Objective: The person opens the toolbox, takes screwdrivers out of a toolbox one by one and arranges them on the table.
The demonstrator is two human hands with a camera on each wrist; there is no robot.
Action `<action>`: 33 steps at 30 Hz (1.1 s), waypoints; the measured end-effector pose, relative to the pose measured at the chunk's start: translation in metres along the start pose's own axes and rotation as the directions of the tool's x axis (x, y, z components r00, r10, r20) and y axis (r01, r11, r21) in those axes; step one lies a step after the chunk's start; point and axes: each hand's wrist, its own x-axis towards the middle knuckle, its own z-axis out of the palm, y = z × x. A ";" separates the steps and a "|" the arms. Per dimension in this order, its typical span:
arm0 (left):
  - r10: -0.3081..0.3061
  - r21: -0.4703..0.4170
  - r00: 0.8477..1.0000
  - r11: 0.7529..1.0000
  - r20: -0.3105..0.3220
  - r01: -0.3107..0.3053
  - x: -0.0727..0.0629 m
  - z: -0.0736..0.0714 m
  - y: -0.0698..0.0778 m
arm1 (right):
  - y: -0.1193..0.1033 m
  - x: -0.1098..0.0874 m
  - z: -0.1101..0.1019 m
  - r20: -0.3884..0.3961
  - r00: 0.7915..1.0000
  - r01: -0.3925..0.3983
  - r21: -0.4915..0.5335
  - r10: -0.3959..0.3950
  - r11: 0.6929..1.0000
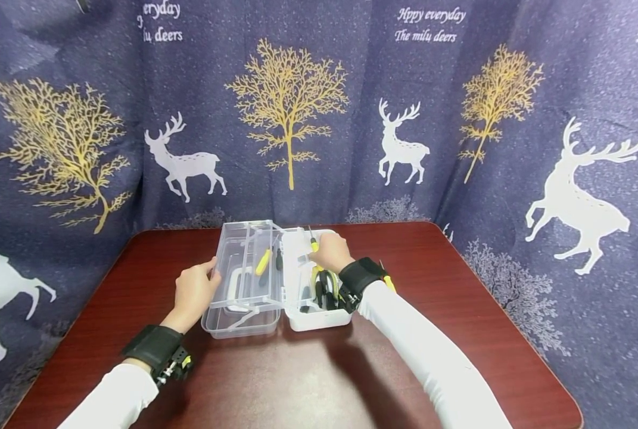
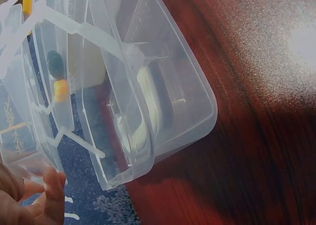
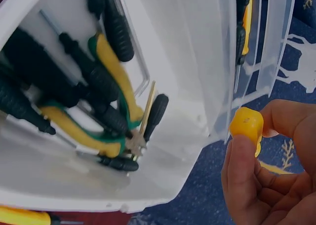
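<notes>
My left hand (image 1: 194, 292) grips the outer edge of a clear plastic tray (image 2: 29, 163), which stands raised over the clear lid (image 1: 240, 328) of an opened toolbox. In the tray lie a yellow screwdriver (image 1: 264, 262) and a black-handled tool (image 1: 279, 260). Over the far end of the white toolbox base (image 1: 319, 322), my right hand (image 1: 332, 251) pinches a screwdriver (image 3: 247, 124) by its yellow handle end, its shaft pointing up and away in the head view. Pliers (image 3: 131, 81) with yellow-green handles and several black-handled screwdrivers (image 3: 86, 62) fill the base's near part.
Another yellow-handled screwdriver (image 3: 24, 216) lies on the red-brown table (image 1: 431, 286) right of the base, partly behind the right wrist. A white carrying handle (image 1: 238, 290) shows through the lid. Thin clear arms link tray and lid. A patterned curtain (image 1: 345, 149) hangs behind.
</notes>
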 end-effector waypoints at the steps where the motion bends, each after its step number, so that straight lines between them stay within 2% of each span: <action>1: 0.001 0.002 1.000 1.000 -0.003 -0.001 0.000 0.000 0.000 | 0.002 0.000 -0.001 -0.001 1.000 -0.005 -0.002 0.005 1.000; 11: 0.001 0.002 1.000 1.000 0.000 -0.001 0.000 0.001 -0.002 | 0.027 -0.005 -0.006 0.048 0.996 -0.080 0.002 0.080 0.997; 19: -0.015 0.000 1.000 1.000 0.012 0.015 0.001 0.000 -0.001 | 0.048 -0.010 -0.012 -0.001 0.995 -0.100 0.027 0.100 0.995; 27: -0.005 0.006 1.000 1.000 -0.002 0.005 0.001 0.001 -0.003 | 0.068 -0.014 -0.016 0.008 0.988 -0.155 0.038 0.155 0.987; 33: -0.009 -0.002 1.000 1.000 0.013 0.010 0.001 0.002 -0.003 | 0.087 -0.018 -0.018 0.011 0.983 -0.182 0.034 0.182 0.983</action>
